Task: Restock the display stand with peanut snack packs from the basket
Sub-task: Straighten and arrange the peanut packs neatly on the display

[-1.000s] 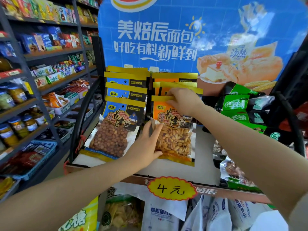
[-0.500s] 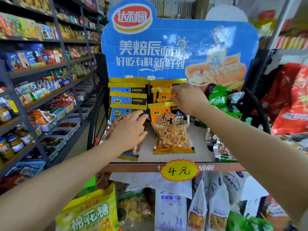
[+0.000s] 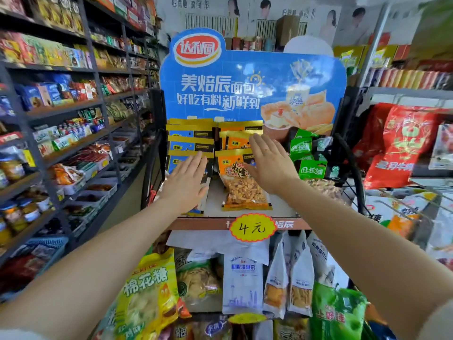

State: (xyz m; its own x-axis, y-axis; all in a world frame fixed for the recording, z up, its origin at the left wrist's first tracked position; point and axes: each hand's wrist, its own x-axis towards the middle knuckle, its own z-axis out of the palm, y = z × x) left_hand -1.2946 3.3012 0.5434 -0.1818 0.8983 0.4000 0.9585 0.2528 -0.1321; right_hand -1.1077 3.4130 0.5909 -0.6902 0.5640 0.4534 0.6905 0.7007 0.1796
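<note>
- While both hands hover flat over the display stand (image 3: 220,223), neither holds anything: left hand (image 3: 187,181) has its fingers spread and extended over the blue peanut packs (image 3: 190,146); right hand (image 3: 268,165) is likewise flat and empty over the orange peanut packs (image 3: 241,190).
- Packs sit in two overlapping rows on the top shelf, blue left, orange right, just in front of the blue backboard (image 3: 252,77). Basket not in view.
- Handling guess: packs look light, floppy plastic film, glossy and likely slippery; the loose nuts inside would shift, so the lower half sags.
- Best hold, I'd judge: pinch the flat sealed top strip with its yellow band, or cup the sides; avoid squeezing the clear window, since the nuts may crush.
- Front orange pack lies flat, lower half clear, showing pale nuts; printed upper half.
- Shelf surface looks like smooth pale board with an orange front lip; a yellow scalloped price tag (image 3: 252,227) is stuck on it.
- Green packs (image 3: 312,169) are just right of the orange row.
</note>
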